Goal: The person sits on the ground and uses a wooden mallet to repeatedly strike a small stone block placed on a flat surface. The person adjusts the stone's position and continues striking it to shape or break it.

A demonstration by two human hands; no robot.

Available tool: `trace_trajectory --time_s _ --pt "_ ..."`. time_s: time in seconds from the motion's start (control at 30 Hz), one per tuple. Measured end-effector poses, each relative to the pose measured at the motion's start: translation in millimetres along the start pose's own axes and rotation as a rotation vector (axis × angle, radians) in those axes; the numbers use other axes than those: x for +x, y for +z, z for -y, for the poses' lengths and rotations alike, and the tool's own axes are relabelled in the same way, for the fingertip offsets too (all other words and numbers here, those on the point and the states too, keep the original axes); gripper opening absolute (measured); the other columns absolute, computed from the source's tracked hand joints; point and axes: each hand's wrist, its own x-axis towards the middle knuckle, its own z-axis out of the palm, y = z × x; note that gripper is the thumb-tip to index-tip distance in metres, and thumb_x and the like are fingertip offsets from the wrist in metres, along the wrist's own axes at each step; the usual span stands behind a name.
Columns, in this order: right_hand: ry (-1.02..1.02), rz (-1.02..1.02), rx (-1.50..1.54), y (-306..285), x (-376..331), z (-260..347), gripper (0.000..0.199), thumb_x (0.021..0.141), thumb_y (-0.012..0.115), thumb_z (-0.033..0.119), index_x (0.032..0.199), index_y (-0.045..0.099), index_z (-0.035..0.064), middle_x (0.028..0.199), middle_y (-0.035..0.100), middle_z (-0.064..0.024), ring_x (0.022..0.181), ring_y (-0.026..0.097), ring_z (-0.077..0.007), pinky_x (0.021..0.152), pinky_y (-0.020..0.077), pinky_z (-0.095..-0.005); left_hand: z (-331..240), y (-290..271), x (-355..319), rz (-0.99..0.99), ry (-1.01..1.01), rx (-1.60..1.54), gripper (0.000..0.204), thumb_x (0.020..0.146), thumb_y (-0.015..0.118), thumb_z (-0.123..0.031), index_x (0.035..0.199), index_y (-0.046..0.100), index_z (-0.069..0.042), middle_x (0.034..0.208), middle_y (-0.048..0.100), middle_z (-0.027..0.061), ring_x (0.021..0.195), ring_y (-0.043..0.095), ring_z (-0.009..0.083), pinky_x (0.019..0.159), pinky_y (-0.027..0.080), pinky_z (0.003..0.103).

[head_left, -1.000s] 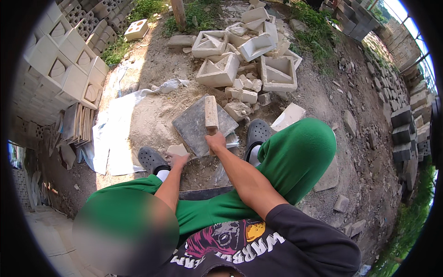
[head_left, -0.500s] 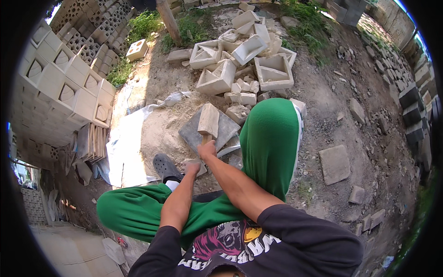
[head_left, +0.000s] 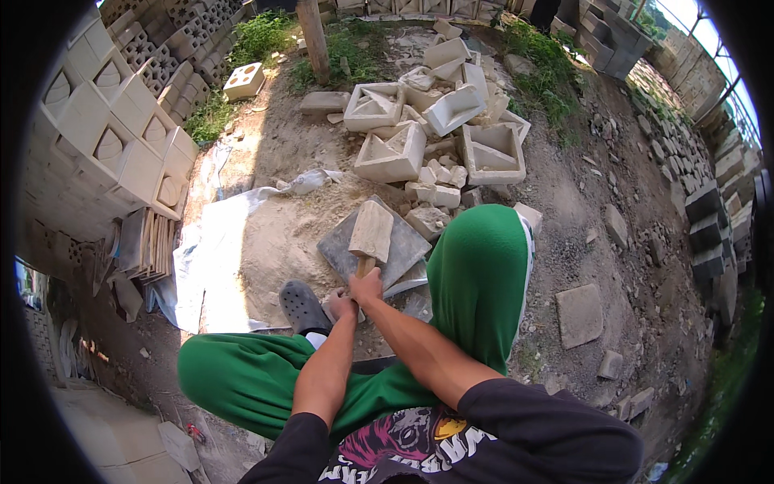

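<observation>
A wooden mallet (head_left: 372,231) with a thick, pale, block-shaped head lies over a dark grey square slab (head_left: 412,245) on the ground. My right hand (head_left: 367,285) is closed round its handle, just below the head. Right behind it, my left hand (head_left: 343,304) is closed at the handle's lower end, touching the right hand. The fingers of the left hand are partly hidden. My grey clog (head_left: 301,304) rests on the ground left of the hands, and my right knee in green trousers rises beside the slab.
Broken pale concrete blocks (head_left: 390,153) are heaped beyond the slab. A whitish plastic sheet (head_left: 227,258) lies to the left, near stacked blocks (head_left: 121,121) and thin boards (head_left: 155,246). A flat stone slab (head_left: 580,315) lies right; a wooden post (head_left: 313,40) stands at the back.
The view has tilted, so the scene sits lower in the picture. My left hand has come closer to my right and closed at the handle's end. The mallet stays over the slab.
</observation>
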Motion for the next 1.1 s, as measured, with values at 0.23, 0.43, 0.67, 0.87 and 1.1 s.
trace_trajectory --time_s 0.23,0.43,0.67,0.87,1.1 --pt "0.005 0.056 -0.090 10.8 1.5 -1.7 0.068 0.077 0.074 0.036 0.127 0.046 -0.0012 0.122 0.064 -0.0311 0.115 0.063 -0.0456 0.098 0.0498 -0.0484 8.0 -4.6 7.6 -0.203 -0.005 0.036 0.034 0.079 0.070 -0.016 0.110 0.069 -0.001 0.099 0.072 0.0162 0.089 0.070 0.0342 0.084 0.054 0.042" --pt "0.006 0.074 -0.210 5.3 2.8 -9.7 0.060 0.076 0.074 0.034 0.120 0.056 -0.0019 0.118 0.066 -0.0289 0.113 0.064 -0.0444 0.096 0.0506 -0.0484 -12.9 -22.2 -20.0 -0.124 0.062 0.415 0.054 0.083 0.072 -0.031 0.130 0.058 -0.010 0.144 0.046 0.0146 0.139 0.036 0.0362 0.112 0.034 0.047" --pt "0.000 0.071 -0.196 4.5 8.1 -15.3 0.061 0.077 0.075 0.037 0.121 0.055 -0.0009 0.117 0.067 -0.0285 0.112 0.064 -0.0442 0.095 0.0512 -0.0493 -27.0 -47.4 -16.7 0.170 0.206 0.732 0.061 0.080 0.079 -0.037 0.129 0.057 -0.008 0.141 0.045 0.0178 0.138 0.038 0.0367 0.113 0.035 0.045" --pt "0.007 0.091 -0.204 8.5 7.2 -15.8 0.062 0.076 0.075 0.036 0.122 0.056 -0.0011 0.116 0.068 -0.0272 0.110 0.066 -0.0430 0.094 0.0521 -0.0489 -19.2 -64.8 -2.3 0.314 0.407 0.954 0.060 0.072 0.086 -0.034 0.121 0.061 -0.009 0.133 0.053 0.0162 0.131 0.047 0.0352 0.106 0.040 0.047" --pt "0.108 0.111 0.006 19.6 41.5 -33.0 0.048 0.071 0.076 0.029 0.102 0.064 -0.0060 0.091 0.071 -0.0207 0.076 0.072 -0.0325 0.069 0.0579 -0.0413 -26.4 -79.2 30.7 0.666 0.650 1.096 0.061 0.067 0.088 -0.041 0.115 0.064 -0.012 0.101 0.071 0.0135 0.101 0.069 0.0312 0.086 0.052 0.046"
